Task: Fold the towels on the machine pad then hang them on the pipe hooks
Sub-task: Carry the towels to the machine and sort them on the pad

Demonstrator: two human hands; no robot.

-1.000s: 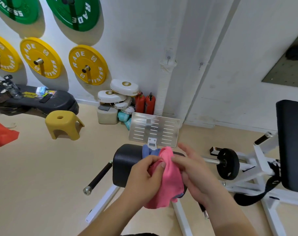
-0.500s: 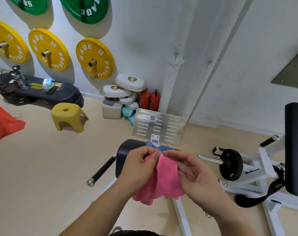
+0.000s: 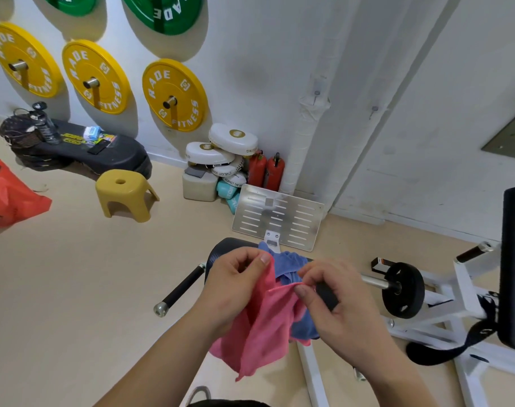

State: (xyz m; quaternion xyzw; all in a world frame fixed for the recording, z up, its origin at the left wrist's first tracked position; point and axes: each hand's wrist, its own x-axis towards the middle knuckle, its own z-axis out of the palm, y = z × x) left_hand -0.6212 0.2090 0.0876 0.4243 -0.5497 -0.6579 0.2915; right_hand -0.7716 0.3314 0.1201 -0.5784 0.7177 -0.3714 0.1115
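Observation:
A pink towel (image 3: 265, 327) hangs crumpled over the black machine pad (image 3: 224, 248) at the lower middle. My left hand (image 3: 235, 283) pinches its upper left edge between thumb and fingers. My right hand (image 3: 335, 301) pinches the edge a little to the right, and the hem is stretched between the two hands. A blue towel (image 3: 288, 262) lies bunched on the pad under and behind the pink one. The white wrapped pipe (image 3: 312, 121) runs up the wall behind, with a small hook (image 3: 317, 94) on it and another hook (image 3: 374, 109) on the pipe beside it.
A metal footplate (image 3: 279, 221) stands just beyond the pad. The white machine frame (image 3: 462, 292) with a black weight disc (image 3: 403, 289) and a tall black pad (image 3: 514, 265) fills the right. A yellow stool (image 3: 124, 195), red bag (image 3: 12, 198) and boxing pads (image 3: 221, 151) sit on the floor.
Both hands have lifted and spread the pink towel's top edge apart, uncovering the blue towel beneath. The camera has tilted down and moved closer to the pad.

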